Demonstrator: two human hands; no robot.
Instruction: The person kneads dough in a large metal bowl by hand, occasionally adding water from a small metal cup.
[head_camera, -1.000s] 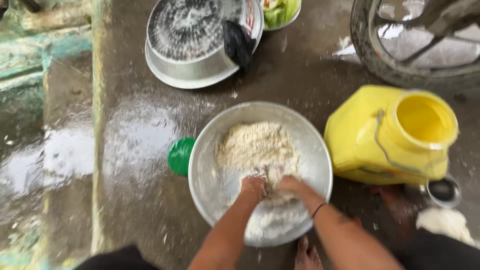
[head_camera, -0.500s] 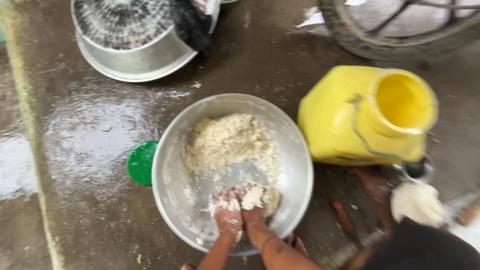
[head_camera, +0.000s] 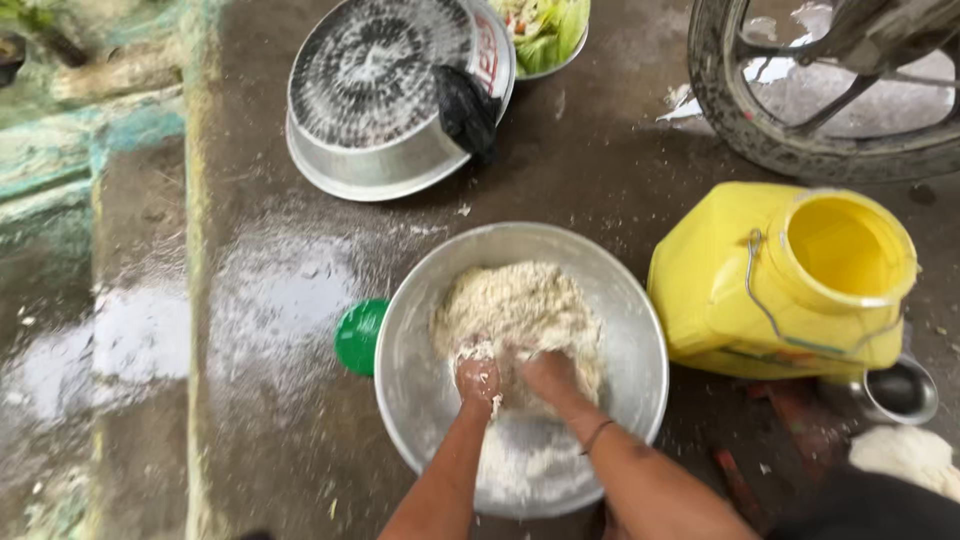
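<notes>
While a green lid (head_camera: 357, 337) lay beside the steel bowl (head_camera: 640, 330) on the floor, I pressed my left hand (head_camera: 477, 379) and right hand (head_camera: 548, 374), fingers curled into the crumbly dough (head_camera: 515, 305); kneading looked mid-way, calling next for gathering loose flour.

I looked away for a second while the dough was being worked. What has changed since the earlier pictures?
Both hands, the left hand and the right hand, have pushed forward from the near side of the metal bowl into the crumbly flour heap, pressing down on it. The bowl, the yellow jug and the green lid stayed where they were.
</notes>
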